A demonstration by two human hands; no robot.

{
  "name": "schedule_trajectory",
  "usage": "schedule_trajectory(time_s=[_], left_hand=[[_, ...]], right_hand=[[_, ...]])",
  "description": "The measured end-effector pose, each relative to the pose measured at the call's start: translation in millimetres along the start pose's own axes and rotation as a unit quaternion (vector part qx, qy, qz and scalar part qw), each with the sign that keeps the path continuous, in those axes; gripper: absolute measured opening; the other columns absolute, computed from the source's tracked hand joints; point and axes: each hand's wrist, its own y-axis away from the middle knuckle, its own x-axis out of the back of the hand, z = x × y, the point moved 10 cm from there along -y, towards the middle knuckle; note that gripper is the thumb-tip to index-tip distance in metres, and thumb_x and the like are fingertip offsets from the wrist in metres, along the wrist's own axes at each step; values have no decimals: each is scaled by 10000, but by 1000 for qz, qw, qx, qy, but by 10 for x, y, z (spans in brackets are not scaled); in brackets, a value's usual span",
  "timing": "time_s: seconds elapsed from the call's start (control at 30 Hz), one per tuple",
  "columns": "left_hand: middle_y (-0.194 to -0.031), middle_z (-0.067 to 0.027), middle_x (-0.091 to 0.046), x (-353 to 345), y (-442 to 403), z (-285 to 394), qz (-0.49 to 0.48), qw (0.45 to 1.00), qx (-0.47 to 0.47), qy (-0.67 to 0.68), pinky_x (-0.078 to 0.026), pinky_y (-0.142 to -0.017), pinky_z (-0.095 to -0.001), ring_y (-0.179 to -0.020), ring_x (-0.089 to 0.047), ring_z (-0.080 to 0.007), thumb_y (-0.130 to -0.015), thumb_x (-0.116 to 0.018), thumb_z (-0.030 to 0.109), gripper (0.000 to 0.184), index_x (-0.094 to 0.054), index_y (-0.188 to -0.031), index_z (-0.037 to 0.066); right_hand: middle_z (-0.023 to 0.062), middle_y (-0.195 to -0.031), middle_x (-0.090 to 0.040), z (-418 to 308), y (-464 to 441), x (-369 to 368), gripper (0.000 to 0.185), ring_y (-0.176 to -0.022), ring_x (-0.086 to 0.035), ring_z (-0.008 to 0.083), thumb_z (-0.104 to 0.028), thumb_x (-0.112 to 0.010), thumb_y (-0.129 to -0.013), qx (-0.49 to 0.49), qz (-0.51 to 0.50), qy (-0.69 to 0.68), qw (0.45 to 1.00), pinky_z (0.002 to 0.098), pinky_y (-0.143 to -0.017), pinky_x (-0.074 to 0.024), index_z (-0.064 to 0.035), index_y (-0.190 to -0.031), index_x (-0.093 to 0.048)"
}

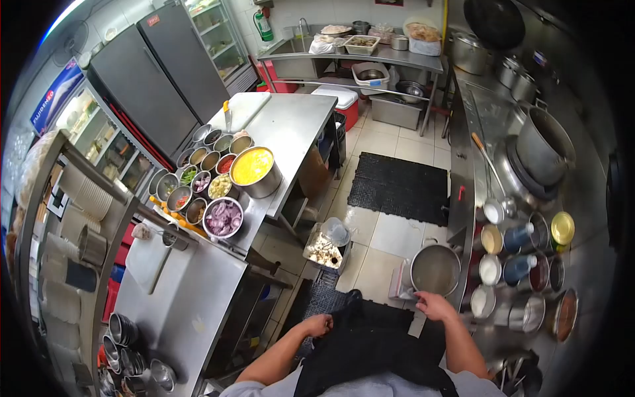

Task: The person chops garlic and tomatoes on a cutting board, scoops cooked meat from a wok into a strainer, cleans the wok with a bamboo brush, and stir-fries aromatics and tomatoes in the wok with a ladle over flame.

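Near the lower middle of the view, my left hand (318,325) hangs beside the black apron (370,337) with its fingers curled; whether anything is inside cannot be seen. My right hand (431,306) reaches to the near edge of a large metal pot (436,270), its fingers bent at a small pale item by the rim that I cannot make out clearly. Left of that pot stands a clear plastic container or bag (400,279).
A steel table (291,126) at the left holds several metal bowls of cut vegetables and a pot of yellow liquid (252,165). Black mats (399,188) lie on the tiled floor. A bin of scraps (325,250) stands beside the table. The stove counter (473,109) runs along the right.
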Motion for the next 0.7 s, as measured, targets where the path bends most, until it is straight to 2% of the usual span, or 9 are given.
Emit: schedule_trajectory(time_s=[0.07, 0.1, 0.17, 0.23, 0.3, 0.43, 0.57, 0.63, 0.7], left_hand=[[-800, -105, -688, -116, -76, 73, -65, 990, 6, -124, -528, -563, -384, -658, -678, -226, -764, -629, 75, 213, -642, -977, 71], [-800, -105, -688, 572, -819, 709, -71, 992, -25, -100, -528, -563, -384, -658, -678, -226, -764, -629, 75, 213, -642, -977, 71], [-817, -118, -694, 1140, -1177, 1034, -68, 993, -31, -88, -536, -623, -397, -706, -683, -270, -755, -637, 92, 223, -638, -975, 55], [-839, -143, -693, 1835, -1583, 1456, 69, 959, -170, -214, -531, -688, -410, -772, -679, -313, -759, -637, 112, 219, -636, -969, 51], [-864, -135, -689, 2470, -1835, 1773, 120, 969, -156, -153, -520, -688, -394, -756, -684, -267, -795, -601, 135, 190, -640, -972, 80], [-887, -136, -698, 3439, -2342, 2139, 200, 969, -129, -68, -522, -760, -401, -849, -680, -293, -769, -626, 141, 195, -657, -955, 93], [-899, -138, -703, 3676, -2939, 2010, 170, 981, -26, -90, -522, -755, -423, -892, -671, -316, -748, -606, 90, 160, -671, -894, 103], [-858, -93, -708, 3620, -3162, 2121, 98, 987, -49, -120, -537, -679, -383, -782, -692, -236, -751, -625, 73, 214, -696, -948, 117], [-817, -71, -694, 3718, -3203, 2316, 22, 999, -26, -3, -529, -608, -359, -710, -681, -197, -759, -643, 63, 228, -692, -977, 107]], right_hand=[[164, -1086, -688, 214, 106, -384, 458, -983, -667, 320, -233, -639, -907, 23, -18, 47, 998, 408, -874, -523, -77, -1329, -550], [164, -1088, -687, 139, -383, 359, 466, -983, -662, 323, -273, -638, -912, -19, -49, 27, 998, 414, -873, -521, -77, -1326, -555], [164, -1114, -681, 51, -557, 654, 477, -1022, -656, 323, -301, -641, -911, -16, -76, -4, 997, 408, -898, -514, -78, -1325, -561], [172, -1151, -672, 172, -741, 860, 485, -1064, -647, 320, -301, -651, -905, -62, -89, -82, 991, 398, -924, -505, -73, -1324, -563], [178, -1164, -669, 512, -995, 1007, 488, -1075, -645, 320, -299, -653, -901, -85, -87, -56, 991, 396, -933, -502, -72, -1324, -563], [181, -1138, -683, 875, -1865, 1553, 483, -1058, -654, 323, -275, -654, -891, -74, -82, 17, 994, 401, -930, -502, -72, -1321, -568], [168, -1085, -701, 834, -2972, 2184, 470, -1023, -665, 322, -256, -650, -890, -82, -132, -14, 988, 405, -909, -508, -75, -1317, -574], [162, -1050, -710, 576, -3579, 2753, 457, -991, -675, 315, -252, -646, -893, -37, -109, 14, 993, 407, -874, -519, -83, -1313, -579], [152, -1027, -710, 358, -4266, 3234, 439, -947, -679, 299, -229, -648, -894, 12, -88, 12, 996, 390, -840, -530, -98, -1308, -584]])
